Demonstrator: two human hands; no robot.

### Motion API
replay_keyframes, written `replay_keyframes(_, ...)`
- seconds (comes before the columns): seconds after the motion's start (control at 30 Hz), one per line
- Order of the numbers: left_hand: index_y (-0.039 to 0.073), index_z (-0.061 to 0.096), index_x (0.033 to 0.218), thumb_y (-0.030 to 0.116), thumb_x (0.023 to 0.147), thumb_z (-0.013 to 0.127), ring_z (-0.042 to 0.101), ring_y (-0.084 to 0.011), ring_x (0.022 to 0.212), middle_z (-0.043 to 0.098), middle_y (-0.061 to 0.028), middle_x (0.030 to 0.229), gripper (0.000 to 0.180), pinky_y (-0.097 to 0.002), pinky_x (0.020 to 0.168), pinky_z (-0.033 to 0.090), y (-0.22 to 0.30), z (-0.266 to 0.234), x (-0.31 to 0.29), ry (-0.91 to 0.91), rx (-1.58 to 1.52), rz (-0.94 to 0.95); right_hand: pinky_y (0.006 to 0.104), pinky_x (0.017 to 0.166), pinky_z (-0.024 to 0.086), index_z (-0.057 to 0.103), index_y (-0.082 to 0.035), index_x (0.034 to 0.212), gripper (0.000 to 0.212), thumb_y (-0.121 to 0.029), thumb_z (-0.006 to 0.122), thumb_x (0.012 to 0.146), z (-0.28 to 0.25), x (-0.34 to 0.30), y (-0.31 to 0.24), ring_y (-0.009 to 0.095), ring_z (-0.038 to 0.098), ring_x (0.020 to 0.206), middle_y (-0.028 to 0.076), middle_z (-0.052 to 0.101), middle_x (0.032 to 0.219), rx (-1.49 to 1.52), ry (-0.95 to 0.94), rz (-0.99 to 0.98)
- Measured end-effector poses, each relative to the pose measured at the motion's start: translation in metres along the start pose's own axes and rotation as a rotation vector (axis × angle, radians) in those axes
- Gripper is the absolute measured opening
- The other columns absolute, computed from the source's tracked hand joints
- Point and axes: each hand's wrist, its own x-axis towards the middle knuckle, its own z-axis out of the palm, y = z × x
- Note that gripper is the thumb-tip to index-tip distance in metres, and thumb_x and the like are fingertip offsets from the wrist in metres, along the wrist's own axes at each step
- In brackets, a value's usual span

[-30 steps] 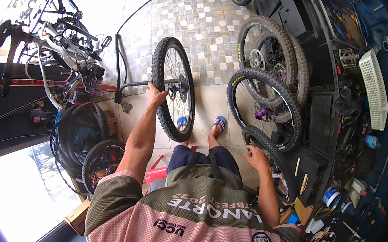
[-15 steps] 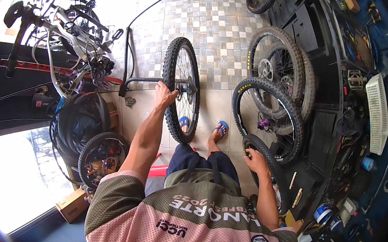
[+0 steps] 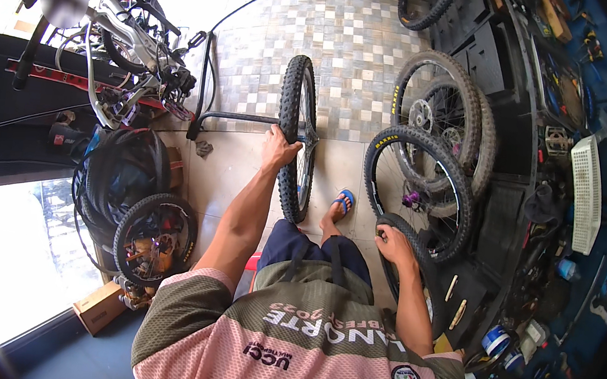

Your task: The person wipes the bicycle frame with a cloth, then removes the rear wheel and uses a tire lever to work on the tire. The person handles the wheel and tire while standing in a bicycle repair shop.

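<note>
On the tiled floor ahead of the seated person, a knobby bicycle wheel point(image 3: 298, 137) stands upright on its tread, seen nearly edge-on, its long axis running away from the person toward the top of the view. The left hand point(image 3: 279, 148), arm extended forward, is closed over the tyre's left side near mid-height. The right hand point(image 3: 392, 243), elbow bent, grips the rim of a loose black tyre point(image 3: 403, 263) low at the person's right. Just beyond, further wheels point(image 3: 423, 172) lean against dark shelving; yellow lettering marks their sidewalls. A brown cardboard box point(image 3: 100, 306) lies at lower left, a white slatted basket point(image 3: 586, 193) at far right.
</note>
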Motion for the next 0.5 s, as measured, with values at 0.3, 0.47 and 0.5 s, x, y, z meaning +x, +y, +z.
replay_keyframes(0.3, -0.002, 0.048, 0.128, 0.046, 0.081, 0.085, 0.062, -0.0485, 0.120, 0.062, -0.0312, 0.126, 0.077, -0.0547, 0.100, 0.051, 0.000, 0.000, -0.029, 0.024, -0.070, 0.039, 0.0486, 0.099, 0.052, 0.066, -0.008, 0.130, 0.047, -0.033, 0.071, 0.091, 0.027, -0.026, -0.046, 0.040, 0.066, 0.116, 0.022, 0.070, 0.123, 0.027, 0.054, 0.087)
replay_keyframes(0.47, -0.007, 0.028, 0.145, 0.037, 0.076, 0.087, 0.058, -0.0515, 0.126, 0.058, -0.0389, 0.134, 0.101, -0.0521, 0.107, 0.049, -0.017, 0.009, -0.020, -0.135, -0.166, 0.033, 0.0488, 0.102, 0.051, 0.065, -0.007, 0.131, 0.047, -0.034, 0.068, 0.092, 0.035, -0.045, -0.059, 0.041, 0.065, 0.118, 0.023, 0.069, 0.124, -0.008, 0.161, 0.063)
replay_keyframes(0.5, -0.004, 0.028, 0.142, 0.037, 0.076, 0.086, 0.059, -0.0517, 0.126, 0.059, -0.0384, 0.133, 0.097, -0.0525, 0.107, 0.049, -0.014, 0.006, -0.019, -0.128, -0.137, 0.082, 0.0491, 0.101, 0.052, 0.065, -0.009, 0.133, 0.047, -0.035, 0.066, 0.093, 0.034, -0.048, -0.060, 0.041, 0.066, 0.116, 0.023, 0.069, 0.125, -0.014, 0.194, 0.048)
